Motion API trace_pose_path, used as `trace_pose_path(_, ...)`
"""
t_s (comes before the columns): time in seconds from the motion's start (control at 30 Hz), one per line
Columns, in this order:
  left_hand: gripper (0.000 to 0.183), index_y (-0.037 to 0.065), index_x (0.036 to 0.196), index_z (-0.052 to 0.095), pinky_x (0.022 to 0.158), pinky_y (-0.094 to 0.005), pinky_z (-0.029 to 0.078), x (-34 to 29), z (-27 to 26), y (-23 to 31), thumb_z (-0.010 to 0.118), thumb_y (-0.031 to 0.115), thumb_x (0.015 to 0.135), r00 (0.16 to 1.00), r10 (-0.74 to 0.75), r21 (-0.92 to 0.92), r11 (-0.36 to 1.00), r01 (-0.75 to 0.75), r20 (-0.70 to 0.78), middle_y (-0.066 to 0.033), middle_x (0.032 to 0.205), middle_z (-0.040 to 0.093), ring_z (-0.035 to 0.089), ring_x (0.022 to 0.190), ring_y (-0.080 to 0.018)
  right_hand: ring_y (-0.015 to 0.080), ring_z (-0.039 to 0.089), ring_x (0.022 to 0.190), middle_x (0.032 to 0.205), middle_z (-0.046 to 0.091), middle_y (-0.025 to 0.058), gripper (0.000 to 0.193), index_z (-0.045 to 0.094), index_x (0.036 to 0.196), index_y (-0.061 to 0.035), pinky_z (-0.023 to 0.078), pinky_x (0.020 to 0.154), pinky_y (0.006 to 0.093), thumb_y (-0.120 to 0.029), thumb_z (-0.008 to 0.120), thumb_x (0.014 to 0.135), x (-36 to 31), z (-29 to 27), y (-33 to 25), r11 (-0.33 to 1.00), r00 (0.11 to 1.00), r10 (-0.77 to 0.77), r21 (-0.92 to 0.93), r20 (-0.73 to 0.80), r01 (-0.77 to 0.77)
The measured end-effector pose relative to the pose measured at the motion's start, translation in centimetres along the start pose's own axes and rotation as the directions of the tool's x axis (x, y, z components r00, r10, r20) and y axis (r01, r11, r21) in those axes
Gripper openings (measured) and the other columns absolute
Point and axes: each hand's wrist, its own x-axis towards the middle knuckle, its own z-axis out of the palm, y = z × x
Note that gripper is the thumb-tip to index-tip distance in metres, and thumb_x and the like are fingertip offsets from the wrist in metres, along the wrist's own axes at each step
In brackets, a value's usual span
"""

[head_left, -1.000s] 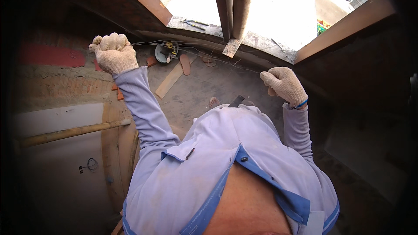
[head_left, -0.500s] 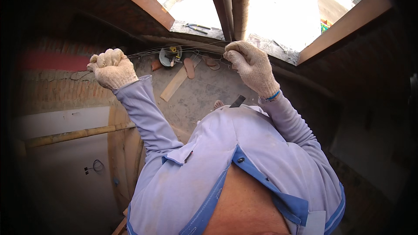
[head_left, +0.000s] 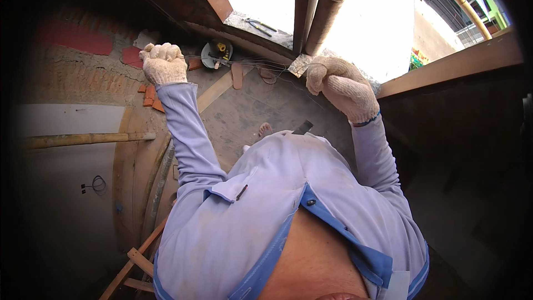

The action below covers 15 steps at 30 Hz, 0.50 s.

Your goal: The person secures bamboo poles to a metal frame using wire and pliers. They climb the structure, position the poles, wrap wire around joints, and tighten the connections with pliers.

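My left hand [head_left: 165, 65], in a knitted cream glove, is closed in a fist around one end of several thin wires [head_left: 252, 59]. The strands run loosely across to my right hand [head_left: 343, 86], gloved the same way, whose bent thumb and fingers pinch their other end. Part of the bundle is hidden inside both gloves. Beyond the wires, a pair of pliers [head_left: 260, 26] with dark handles lies on the window sill [head_left: 239, 20], apart from both hands.
A bucket [head_left: 206, 55] holding yellow-handled tools stands on the floor below the wires. Near it lie a wooden plank [head_left: 215, 90] and sandals [head_left: 237, 76]. Upright bamboo [head_left: 333, 8] stands at the window opening. Another bamboo pole [head_left: 83, 140] juts in from the left, near broken bricks [head_left: 150, 97].
The view has turned, shifting the window and floor. My left hand has moved farther away and slightly right; my right hand has moved right, its fingers looser. The wires still span both hands.
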Motion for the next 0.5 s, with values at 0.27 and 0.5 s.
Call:
trace_pose_path(0.27,0.05,0.014,0.085,0.06,0.041,-0.0281,0.027,0.3,2.0,-1.1,0.039,0.051,0.111,0.987,-0.045,-0.017,0.999,0.048,0.155,0.0049,0.053,0.039,0.031,0.044,-0.0115,0.0195,0.06,0.072,0.072,0.062,0.0072,0.048,0.071,0.08,-0.0006,0.05,0.075,0.0362,-0.038,0.055,0.106,-1.1,1.5,-1.2,0.662,0.951,0.293,-0.696,-0.103,-0.279)
trace_pose_path(0.5,0.037,0.016,0.086,0.058,0.041,-0.0279,0.024,1.4,2.5,-3.5,0.05,0.043,0.109,0.999,0.03,0.171,0.985,-0.025,-0.028,0.0062,0.054,0.034,0.027,0.044,-0.0109,0.0299,0.067,0.08,0.084,0.069,0.013,0.02,0.077,0.093,-0.0018,0.053,0.077,0.0405,-0.021,0.071,0.093,-0.3,3.5,0.1,0.392,0.967,0.248,-0.905,-0.067,-0.163)
